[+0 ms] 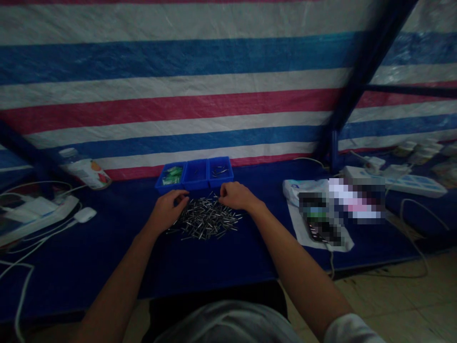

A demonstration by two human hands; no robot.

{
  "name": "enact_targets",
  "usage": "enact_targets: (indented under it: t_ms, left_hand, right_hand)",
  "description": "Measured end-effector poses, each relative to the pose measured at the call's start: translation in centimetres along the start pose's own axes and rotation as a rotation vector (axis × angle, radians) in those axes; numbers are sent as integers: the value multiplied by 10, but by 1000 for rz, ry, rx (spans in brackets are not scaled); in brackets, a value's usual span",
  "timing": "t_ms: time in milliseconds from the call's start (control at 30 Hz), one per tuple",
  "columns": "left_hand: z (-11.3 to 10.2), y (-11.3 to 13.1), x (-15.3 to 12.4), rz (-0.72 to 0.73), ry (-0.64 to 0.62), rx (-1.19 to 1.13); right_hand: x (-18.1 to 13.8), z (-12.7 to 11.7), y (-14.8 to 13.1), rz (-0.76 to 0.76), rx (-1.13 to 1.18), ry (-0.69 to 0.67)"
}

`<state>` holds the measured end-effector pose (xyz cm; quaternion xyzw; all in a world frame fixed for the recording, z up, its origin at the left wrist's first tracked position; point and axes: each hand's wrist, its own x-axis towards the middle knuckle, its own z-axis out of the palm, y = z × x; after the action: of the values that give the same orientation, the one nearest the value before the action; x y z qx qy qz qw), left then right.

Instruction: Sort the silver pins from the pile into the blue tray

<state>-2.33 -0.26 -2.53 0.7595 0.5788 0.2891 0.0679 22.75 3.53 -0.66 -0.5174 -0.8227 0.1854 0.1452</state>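
A loose pile of thin, shiny metal pieces [207,218], which look like nails or screws, lies on the blue tabletop. At its left edge is my left hand [168,209], its thumb and curled fingers apart, with nothing visible between them. My right hand [234,195] is at the pile's upper right, fingers bent down and closed; whatever they grip is too small to make out. Just behind the pile sits a blue three-compartment tray [195,185]. Green-and-clear small packets [173,175] fill its left compartment, and a few metal pieces [219,171] lie in the right one.
A bottle [87,169] stands back left, near a power strip and white cables [46,219]. On the right are a phone [317,233] on white paper, a white packet [300,188] and another power strip [414,182]. Striped sheeting hangs behind the table.
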Motion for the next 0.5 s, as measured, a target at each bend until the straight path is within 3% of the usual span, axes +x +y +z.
enact_targets:
  t_ms: [500]
  left_hand:
    - [0,0,0,12,-1,2]
  right_hand:
    - [1,4,-1,-126,127,94]
